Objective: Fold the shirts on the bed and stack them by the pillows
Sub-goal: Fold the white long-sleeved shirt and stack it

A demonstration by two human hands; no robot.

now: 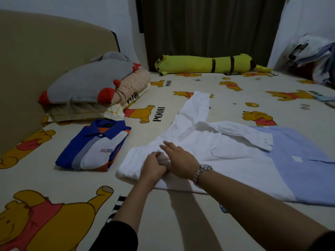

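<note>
A white and light-blue long-sleeved shirt lies spread on the bed, one sleeve stretched away toward the far side, the other folded across its chest. My left hand grips a bunch of the white cloth near the collar end. My right hand, with a wristwatch, rests flat on the same cloth with fingers straight, right beside the left. A folded blue, white and orange polo shirt lies to the left, just in front of the pillows.
The bed sheet has a cartoon bear print. A grey and red cushion tops the pillow pile against the beige headboard. A long yellow plush lies along the far edge. A heap of clothes sits at the far right.
</note>
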